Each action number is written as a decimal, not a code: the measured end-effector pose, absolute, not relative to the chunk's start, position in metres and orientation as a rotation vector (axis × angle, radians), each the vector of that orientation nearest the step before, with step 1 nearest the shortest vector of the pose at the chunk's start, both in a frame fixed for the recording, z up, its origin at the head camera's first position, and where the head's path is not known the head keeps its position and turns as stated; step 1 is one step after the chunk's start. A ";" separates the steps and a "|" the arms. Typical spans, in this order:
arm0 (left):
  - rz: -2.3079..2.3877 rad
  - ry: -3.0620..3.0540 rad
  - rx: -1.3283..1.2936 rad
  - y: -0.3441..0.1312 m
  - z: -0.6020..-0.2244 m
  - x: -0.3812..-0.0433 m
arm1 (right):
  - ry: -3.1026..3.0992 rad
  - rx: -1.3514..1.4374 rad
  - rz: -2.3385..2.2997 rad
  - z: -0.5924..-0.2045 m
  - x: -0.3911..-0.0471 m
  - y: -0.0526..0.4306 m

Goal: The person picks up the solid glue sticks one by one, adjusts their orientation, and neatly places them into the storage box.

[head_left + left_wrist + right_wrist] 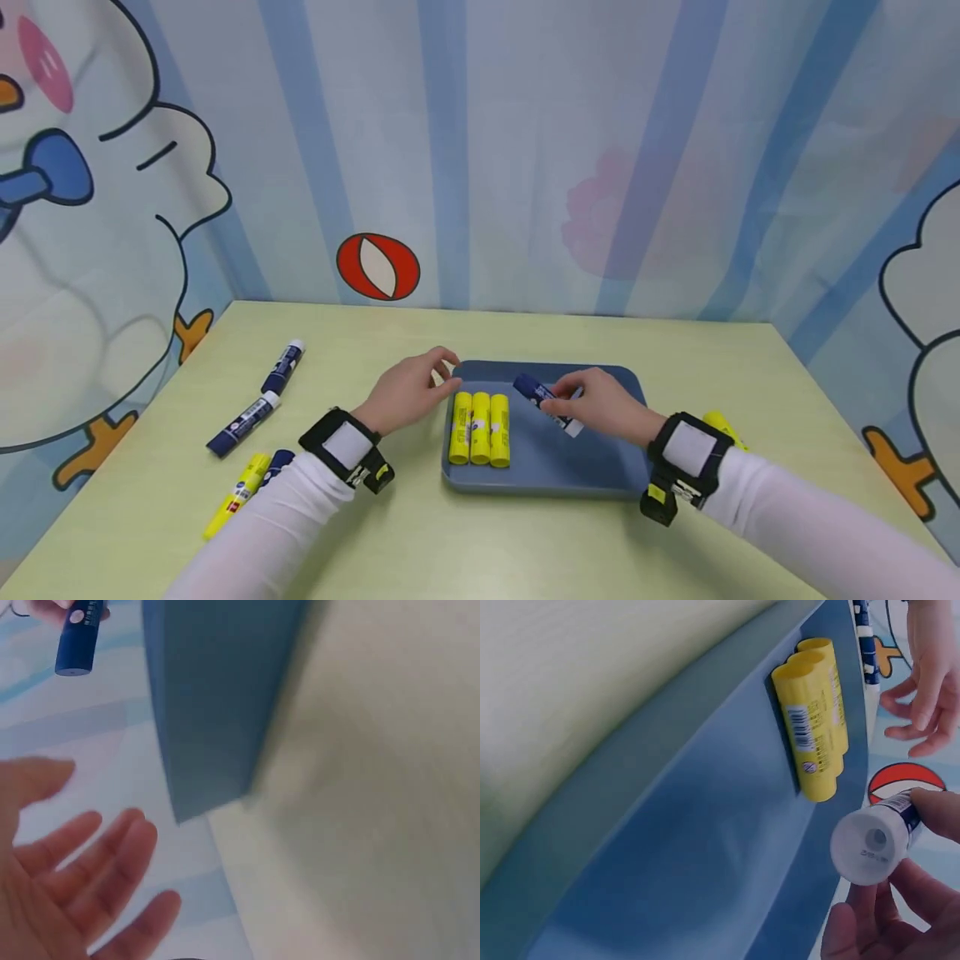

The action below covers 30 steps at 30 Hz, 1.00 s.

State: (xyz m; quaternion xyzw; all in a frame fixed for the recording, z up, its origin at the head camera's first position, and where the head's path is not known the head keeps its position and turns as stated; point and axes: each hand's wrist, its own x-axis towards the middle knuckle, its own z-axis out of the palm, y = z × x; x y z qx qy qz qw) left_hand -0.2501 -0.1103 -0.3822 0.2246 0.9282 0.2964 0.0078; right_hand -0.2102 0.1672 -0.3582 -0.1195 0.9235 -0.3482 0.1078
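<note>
My right hand [603, 406] pinches a dark blue glue stick [534, 389] between thumb and fingers, tilted over the middle of the blue-grey tray [577, 475]. Its white base end [866, 847] faces the camera in the right wrist view. Three yellow glue sticks [480, 429] lie side by side in the tray's left end. By the tray's far left corner is my left hand [408, 390], its fingers loosely bent with nothing in them; the left wrist view shows its palm [45, 900] beside the tray's outer wall.
Left on the pale table lie two dark blue glue sticks [243, 423] end to end. Nearer, a yellow glue stick [237, 497] lies beside another blue one [279, 465], partly behind my left sleeve. A yellow glue stick [722, 427] shows behind my right wrist. A patterned curtain [517, 167] hangs behind.
</note>
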 end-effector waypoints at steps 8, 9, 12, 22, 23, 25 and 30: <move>0.697 2.918 0.393 -0.111 -0.396 -0.249 | 2.662 -0.124 -0.937 -0.374 -0.223 0.152; 0.688 2.894 0.385 -0.110 -0.397 -0.248 | 2.657 -0.110 -0.925 -0.375 -0.224 0.151; 0.693 2.842 0.389 -0.107 -0.399 -0.246 | 2.629 -0.089 -0.897 -0.380 -0.227 0.146; 0.705 2.846 0.454 -0.101 -0.399 -0.241 | 2.500 -0.045 -0.934 -0.386 -0.230 0.134; 0.701 2.844 0.452 -0.101 -0.399 -0.242 | 2.495 -0.049 -0.932 -0.385 -0.231 0.134; 0.690 2.839 0.447 -0.101 -0.399 -0.243 | 2.489 -0.058 -0.924 -0.384 -0.232 0.132; 0.671 2.836 0.469 -0.100 -0.399 -0.244 | 2.490 -0.091 -0.901 -0.384 -0.232 0.127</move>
